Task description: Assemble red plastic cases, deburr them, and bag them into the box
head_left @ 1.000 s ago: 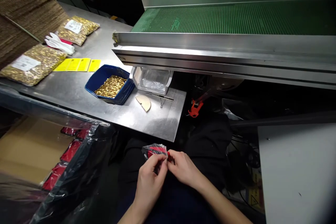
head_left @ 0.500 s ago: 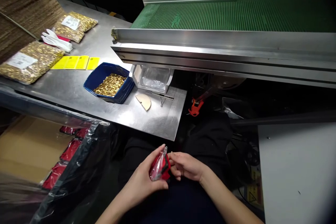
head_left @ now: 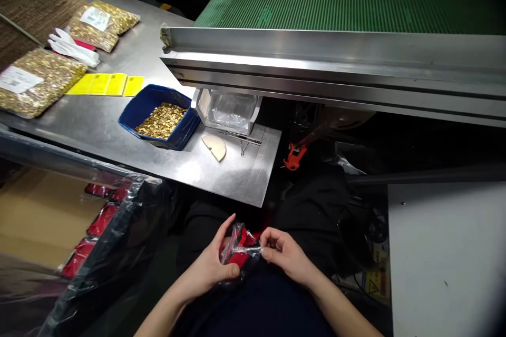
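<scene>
Stretched sideways now, the clear wrapper end is pinched in the right hand; the left hand grips the red packet, off the counter near its corner.

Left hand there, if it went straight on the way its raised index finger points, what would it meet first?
Probably the near edge of the steel table, close to the corner. The left hand's height is unclear, so it might pass over or under that edge instead.
</scene>
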`<action>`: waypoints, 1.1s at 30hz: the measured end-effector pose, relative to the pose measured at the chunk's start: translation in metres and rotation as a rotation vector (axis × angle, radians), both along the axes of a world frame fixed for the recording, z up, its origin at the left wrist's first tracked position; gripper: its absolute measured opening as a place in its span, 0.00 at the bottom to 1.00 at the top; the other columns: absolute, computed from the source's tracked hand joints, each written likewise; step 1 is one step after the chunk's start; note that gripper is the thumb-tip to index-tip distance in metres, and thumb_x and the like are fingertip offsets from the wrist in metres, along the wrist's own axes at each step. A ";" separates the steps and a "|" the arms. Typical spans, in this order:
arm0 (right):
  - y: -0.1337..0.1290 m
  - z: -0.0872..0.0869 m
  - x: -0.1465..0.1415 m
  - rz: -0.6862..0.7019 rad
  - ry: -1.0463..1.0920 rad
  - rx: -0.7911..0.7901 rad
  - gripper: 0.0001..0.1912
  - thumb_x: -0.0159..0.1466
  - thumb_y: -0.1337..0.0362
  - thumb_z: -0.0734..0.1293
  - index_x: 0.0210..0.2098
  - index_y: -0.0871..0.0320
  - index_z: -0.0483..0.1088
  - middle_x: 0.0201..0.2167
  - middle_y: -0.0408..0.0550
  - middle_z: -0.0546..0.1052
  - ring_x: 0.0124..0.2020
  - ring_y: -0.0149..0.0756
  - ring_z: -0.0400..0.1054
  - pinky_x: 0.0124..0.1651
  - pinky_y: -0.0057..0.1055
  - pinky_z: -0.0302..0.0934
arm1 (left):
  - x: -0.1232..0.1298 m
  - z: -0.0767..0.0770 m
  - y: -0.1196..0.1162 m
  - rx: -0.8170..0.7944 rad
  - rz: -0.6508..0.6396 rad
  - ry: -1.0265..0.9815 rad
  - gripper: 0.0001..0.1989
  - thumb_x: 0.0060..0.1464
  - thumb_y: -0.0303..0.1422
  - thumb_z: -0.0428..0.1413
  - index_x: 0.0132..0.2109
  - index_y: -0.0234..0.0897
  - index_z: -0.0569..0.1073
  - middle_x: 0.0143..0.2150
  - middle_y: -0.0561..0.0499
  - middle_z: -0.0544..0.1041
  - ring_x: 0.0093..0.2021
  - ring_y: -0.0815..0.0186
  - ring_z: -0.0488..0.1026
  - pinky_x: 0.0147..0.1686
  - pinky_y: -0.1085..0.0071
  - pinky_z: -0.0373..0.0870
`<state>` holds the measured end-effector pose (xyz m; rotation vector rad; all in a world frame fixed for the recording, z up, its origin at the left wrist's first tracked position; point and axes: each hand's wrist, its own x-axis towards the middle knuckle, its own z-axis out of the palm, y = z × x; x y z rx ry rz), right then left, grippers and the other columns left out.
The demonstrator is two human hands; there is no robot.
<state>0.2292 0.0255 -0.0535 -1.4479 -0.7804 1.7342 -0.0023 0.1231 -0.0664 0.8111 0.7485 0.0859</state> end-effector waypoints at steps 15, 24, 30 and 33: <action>-0.014 -0.010 -0.010 -0.280 0.202 -0.114 0.24 0.65 0.39 0.68 0.35 0.55 0.70 0.35 0.43 0.68 0.27 0.29 0.56 0.26 0.25 0.50 | 0.009 0.005 0.002 0.053 -0.089 0.089 0.60 0.47 0.50 0.71 0.76 0.44 0.44 0.60 0.39 0.76 0.57 0.49 0.76 0.58 0.52 0.70; -0.007 0.022 0.014 0.096 -0.025 0.009 0.17 0.62 0.49 0.76 0.32 0.58 0.80 0.29 0.41 0.71 0.31 0.31 0.60 0.35 0.28 0.53 | 0.018 0.022 -0.008 0.516 -0.235 0.390 0.62 0.37 0.43 0.74 0.76 0.45 0.52 0.61 0.35 0.76 0.60 0.39 0.74 0.60 0.47 0.68; -0.014 0.000 0.002 -0.385 0.078 -0.077 0.17 0.62 0.50 0.75 0.30 0.58 0.75 0.27 0.41 0.66 0.28 0.30 0.55 0.32 0.27 0.53 | 0.016 0.027 -0.001 0.459 -0.257 0.328 0.58 0.42 0.44 0.74 0.75 0.46 0.54 0.65 0.39 0.75 0.61 0.44 0.74 0.62 0.50 0.67; -0.026 -0.011 -0.005 -0.420 0.050 -0.082 0.19 0.64 0.47 0.72 0.33 0.58 0.74 0.30 0.44 0.67 0.29 0.32 0.58 0.34 0.29 0.57 | 0.014 0.024 0.004 0.335 -0.220 0.216 0.53 0.46 0.44 0.72 0.74 0.47 0.56 0.64 0.43 0.75 0.59 0.49 0.76 0.62 0.52 0.68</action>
